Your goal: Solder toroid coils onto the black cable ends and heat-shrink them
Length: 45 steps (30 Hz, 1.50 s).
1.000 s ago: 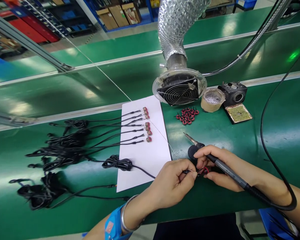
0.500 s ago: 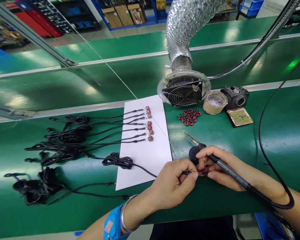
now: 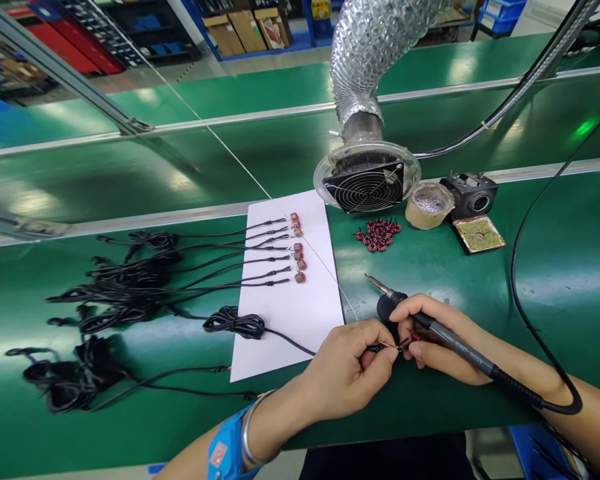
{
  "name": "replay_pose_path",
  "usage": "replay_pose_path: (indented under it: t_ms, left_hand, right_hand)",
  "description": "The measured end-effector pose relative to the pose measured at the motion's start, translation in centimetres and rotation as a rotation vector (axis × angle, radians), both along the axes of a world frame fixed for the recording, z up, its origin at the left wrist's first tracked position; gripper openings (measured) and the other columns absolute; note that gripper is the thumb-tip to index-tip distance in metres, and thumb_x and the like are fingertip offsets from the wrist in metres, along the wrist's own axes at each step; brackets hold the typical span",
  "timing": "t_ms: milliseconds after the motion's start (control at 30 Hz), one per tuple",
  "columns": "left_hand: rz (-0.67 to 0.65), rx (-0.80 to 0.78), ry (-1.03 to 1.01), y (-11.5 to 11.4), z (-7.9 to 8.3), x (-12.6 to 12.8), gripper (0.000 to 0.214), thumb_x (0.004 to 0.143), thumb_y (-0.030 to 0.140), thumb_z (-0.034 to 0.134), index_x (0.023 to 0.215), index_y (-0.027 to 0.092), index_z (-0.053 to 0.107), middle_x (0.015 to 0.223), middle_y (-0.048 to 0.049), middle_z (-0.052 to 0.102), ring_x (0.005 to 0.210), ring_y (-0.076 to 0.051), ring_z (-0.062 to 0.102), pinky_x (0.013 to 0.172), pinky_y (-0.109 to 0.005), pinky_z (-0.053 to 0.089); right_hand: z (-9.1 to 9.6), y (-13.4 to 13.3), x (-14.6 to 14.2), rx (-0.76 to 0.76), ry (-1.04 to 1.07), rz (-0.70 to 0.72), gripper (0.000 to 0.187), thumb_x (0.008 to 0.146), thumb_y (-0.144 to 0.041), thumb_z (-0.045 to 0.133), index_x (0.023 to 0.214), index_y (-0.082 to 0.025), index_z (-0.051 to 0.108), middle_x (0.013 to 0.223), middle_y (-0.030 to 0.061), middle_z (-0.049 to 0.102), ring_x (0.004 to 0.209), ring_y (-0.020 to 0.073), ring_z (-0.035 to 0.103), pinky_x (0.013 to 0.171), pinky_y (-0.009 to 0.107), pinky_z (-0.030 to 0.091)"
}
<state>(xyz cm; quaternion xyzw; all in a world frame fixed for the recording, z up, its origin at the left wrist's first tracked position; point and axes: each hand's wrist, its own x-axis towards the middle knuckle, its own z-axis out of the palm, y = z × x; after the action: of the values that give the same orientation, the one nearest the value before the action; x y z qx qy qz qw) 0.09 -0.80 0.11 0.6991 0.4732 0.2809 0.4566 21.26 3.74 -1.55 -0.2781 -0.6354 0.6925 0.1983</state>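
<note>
Close to the front edge of the green bench (image 3: 440, 263), the left hand (image 3: 347, 367) pinches thin wires (image 3: 393, 347) between thumb and forefinger, while the right hand (image 3: 455, 315) pinches a red-and-black ring (image 3: 415, 338) and carries a soldering iron (image 3: 460, 347) across the same fingers. The ring sits just right of the left fingertips, partly hidden; whether the wires touch it I cannot tell. Done well, I judge, this wants a pinch near the wire ends, a light grip on the ring, and the iron's tip (image 3: 379, 285), pointing up and left, kept off skin and insulation. Bare bench separates that tip from the pile of rings (image 3: 379, 235), the freest room for moving it. Leftward, the white sheet (image 3: 285, 313) bears small red-and-brown parts (image 3: 299, 257), a coiled black cable (image 3: 235, 323) overlaps its edge, and a thin pale strand (image 3: 325, 261) crosses it, so sideways sweeps could snag. Rightward, the iron's cord (image 3: 513, 273) limits room.
</note>
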Motion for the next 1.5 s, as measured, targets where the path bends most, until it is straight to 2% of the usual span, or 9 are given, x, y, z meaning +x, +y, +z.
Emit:
replay_pose_path:
  t_ms: [233, 367, 467, 700, 800, 1033, 1233, 1400, 1500]
  left_hand:
    - [-0.015, 0.022, 0.039, -0.1, -0.4, 0.1, 0.01, 0.088, 0.02, 0.051, 0.081, 0.016, 0.057, 0.059, 0.0064, 0.042, 0.049, -0.007, 0.037, 0.049, -0.018, 0.032]
    - [-0.022, 0.009, 0.055, -0.1, -0.6, 0.1, 0.01, 0.09, 0.02, 0.051, 0.083, 0.016, 0.058, 0.059, 0.0064, 0.042, 0.05, -0.007, 0.038, 0.049, -0.018, 0.031]
    - [-0.019, 0.008, 0.063, 0.0, -0.7, 0.2, 0.011, 0.09, 0.021, 0.051, 0.084, 0.016, 0.059, 0.06, 0.0058, 0.044, 0.05, -0.007, 0.039, 0.05, -0.019, 0.032]
    - [-0.023, -0.014, 0.074, 0.0, -0.6, 0.3, 0.011, 0.088, 0.02, 0.052, 0.082, 0.016, 0.06, 0.061, 0.0052, 0.047, 0.05, -0.007, 0.04, 0.05, -0.019, 0.032]
    - [-0.01, -0.029, 0.083, 0.0, -0.6, 0.4, 0.011, 0.089, 0.022, 0.052, 0.082, 0.016, 0.06, 0.06, 0.0053, 0.047, 0.05, -0.007, 0.04, 0.05, -0.019, 0.032]
    - [0.023, -0.094, 0.011, 0.1, -0.6, 0.2, 0.016, 0.092, 0.025, 0.05, 0.083, 0.016, 0.06, 0.062, 0.0049, 0.049, 0.051, -0.007, 0.04, 0.049, -0.018, 0.032]
    - [0.068, -0.106, -0.042, 0.0, -0.8, 0.3, 0.016, 0.092, 0.027, 0.052, 0.085, 0.015, 0.061, 0.064, 0.0038, 0.052, 0.051, -0.007, 0.04, 0.049, -0.018, 0.032]
    - [0.07, -0.073, -0.035, -0.3, -1.1, 0.2, 0.017, 0.091, 0.028, 0.057, 0.084, 0.014, 0.064, 0.06, 0.0041, 0.052, 0.047, -0.006, 0.039, 0.045, -0.018, 0.031]
    - [0.057, 0.055, 0.024, -0.4, -1.3, 0.1, 0.015, 0.091, 0.026, 0.06, 0.089, 0.014, 0.068, 0.066, 0.0004, 0.063, 0.051, -0.008, 0.05, 0.048, -0.018, 0.038]
  right_hand:
    - [0.0, 0.0, -0.6, 0.044, -0.015, -0.097, 0.031, 0.082, -0.011, 0.053, 0.111, -0.022, 0.051, 0.086, -0.0014, 0.056, 0.072, 0.0087, 0.054, 0.063, 0.019, 0.043]
    - [0.2, -0.1, -0.9, 0.054, -0.019, -0.122, 0.032, 0.079, -0.01, 0.052, 0.108, -0.022, 0.049, 0.08, -0.0038, 0.053, 0.064, 0.0069, 0.048, 0.058, 0.018, 0.04]
    - [0.2, -0.1, -0.9, 0.074, -0.032, -0.106, 0.033, 0.08, -0.01, 0.052, 0.11, -0.022, 0.047, 0.08, -0.004, 0.052, 0.062, 0.0064, 0.047, 0.057, 0.018, 0.04]
    - [-0.2, -0.1, -0.3, 0.213, -0.075, -0.031, 0.043, 0.09, -0.013, 0.054, 0.128, -0.028, 0.043, 0.093, -0.0021, 0.056, 0.072, 0.0072, 0.054, 0.067, 0.019, 0.046]
    - [-0.2, -0.1, -0.2, 0.25, -0.06, -0.043, 0.046, 0.092, -0.014, 0.055, 0.132, -0.03, 0.042, 0.094, -0.0024, 0.059, 0.076, 0.0072, 0.057, 0.071, 0.019, 0.047]
    - [0.4, 0.1, -0.5, 0.18, -0.074, -0.045, 0.047, 0.082, -0.005, 0.056, 0.123, -0.026, 0.047, 0.084, -0.0052, 0.056, 0.065, 0.0054, 0.055, 0.062, 0.016, 0.046]
    - [0.0, -0.1, -0.7, 0.156, -0.038, -0.058, 0.045, 0.083, -0.006, 0.054, 0.122, -0.026, 0.046, 0.086, -0.005, 0.054, 0.068, 0.0052, 0.053, 0.063, 0.016, 0.045]
    - [-0.4, -0.3, -0.7, 0.245, -0.037, -0.104, 0.042, 0.085, -0.01, 0.057, 0.122, -0.028, 0.047, 0.087, -0.0047, 0.058, 0.069, 0.0057, 0.056, 0.064, 0.015, 0.047]
    - [-0.5, -0.4, -0.4, 0.362, -0.074, -0.133, 0.041, 0.086, -0.012, 0.06, 0.122, -0.028, 0.049, 0.088, -0.0044, 0.062, 0.071, 0.0063, 0.06, 0.066, 0.016, 0.049]
